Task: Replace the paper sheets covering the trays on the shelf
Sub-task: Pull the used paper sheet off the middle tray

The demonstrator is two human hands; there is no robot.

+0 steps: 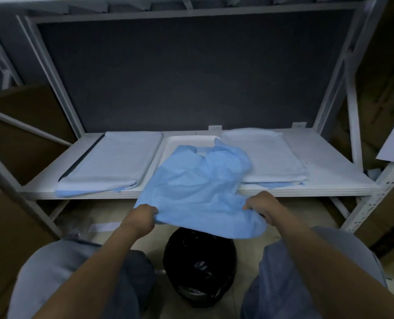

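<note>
1. Blue paper sheet (198, 189), light, limp and tearable, trails from the middle tray (168, 143) beyond both hands.
2. Left hand (140, 221) and right hand (261, 207) each pinch a near corner, the best hold.

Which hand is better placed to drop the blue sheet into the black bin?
Probably right. Both the left hand and right hand grip the blue sheet, but its slack hangs lowest beside the right, just above the black bin.
</note>
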